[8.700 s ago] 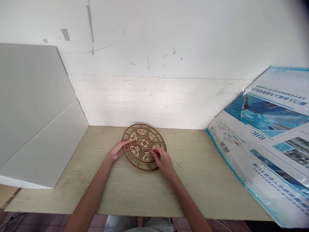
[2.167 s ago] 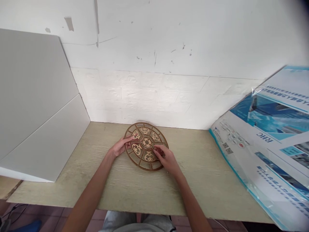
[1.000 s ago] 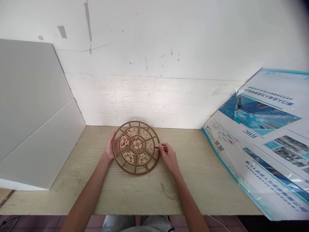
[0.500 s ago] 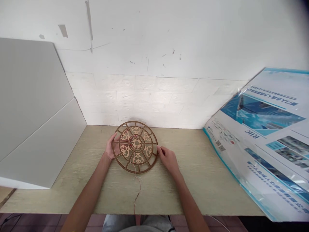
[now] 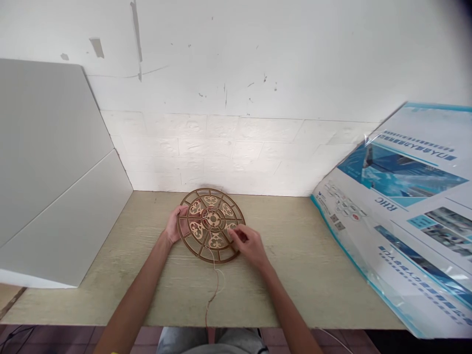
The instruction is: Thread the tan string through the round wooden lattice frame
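A round brown wooden disc [image 5: 211, 225] with cut-out ornaments and spokes lies near the back of the pale wooden table [image 5: 302, 275]. My left hand [image 5: 174, 227] grips its left rim, fingers curled round the edge. My right hand [image 5: 248, 243] rests on the disc's lower right part, fingers pinched together over the fretwork; what they pinch is too small to make out. A thin reddish thread [image 5: 213, 290] runs from the disc's middle down across the table toward its front edge.
A large grey-white board [image 5: 55, 172] leans on the left. A plastic-wrapped printed poster [image 5: 401, 211] leans on the right. A white painted brick wall [image 5: 236, 98] stands right behind the disc. The table's front edge is close to my body.
The disc, tilted up between both hands a second ago, has come back down toward the table. My right hand moved from the right rim onto the disc's face. The thread now trails toward me.
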